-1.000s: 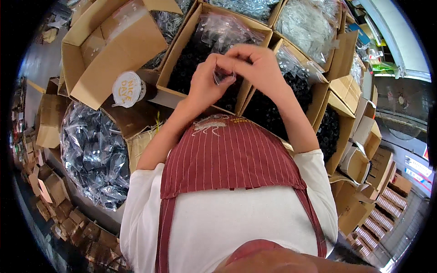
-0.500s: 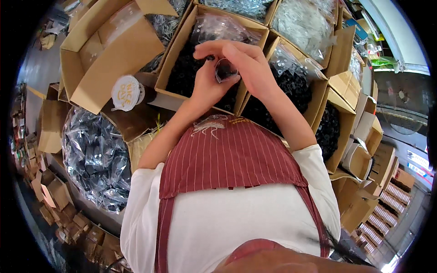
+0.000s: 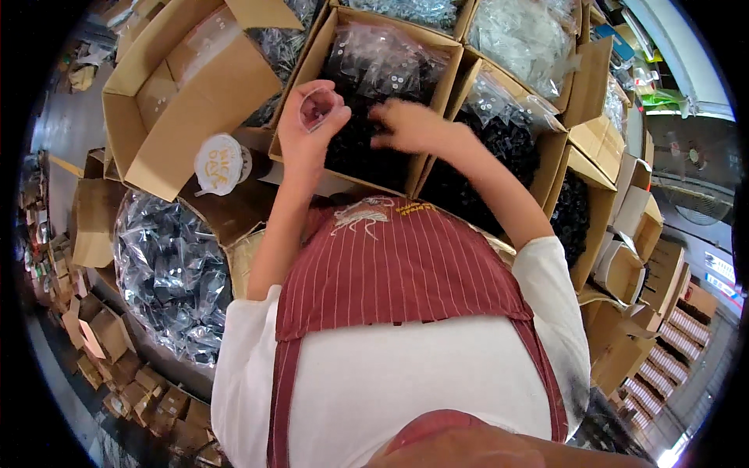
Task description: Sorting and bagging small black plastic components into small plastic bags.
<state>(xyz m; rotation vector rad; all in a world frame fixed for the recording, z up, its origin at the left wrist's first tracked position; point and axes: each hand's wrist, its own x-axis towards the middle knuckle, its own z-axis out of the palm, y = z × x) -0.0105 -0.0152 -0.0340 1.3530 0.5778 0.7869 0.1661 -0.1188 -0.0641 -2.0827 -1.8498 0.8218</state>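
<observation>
My left hand (image 3: 303, 129) is closed around a small clear cup-like container (image 3: 315, 109), its round mouth facing up. What lies inside it, if anything, is hard to make out. To its right my right hand (image 3: 417, 127) hovers over or touches small black parts (image 3: 355, 144) in an open cardboard box (image 3: 285, 147). Motion smears the fingertips, and I cannot tell whether they hold any parts. Clear bags (image 3: 382, 62) with small pale pieces lie on the black parts at the box's far end.
More cardboard boxes of black parts (image 3: 499, 152) and clear bags (image 3: 519, 43) stand right and behind. At left are an open carton (image 3: 175, 101), a lidded drink cup (image 3: 221, 165) and a round heap of filled clear bags (image 3: 172, 273). A fan (image 3: 697, 204) is far right.
My hands were together around the container and have parted. The left has moved left with the container; the right has let go and come down toward the black parts.
</observation>
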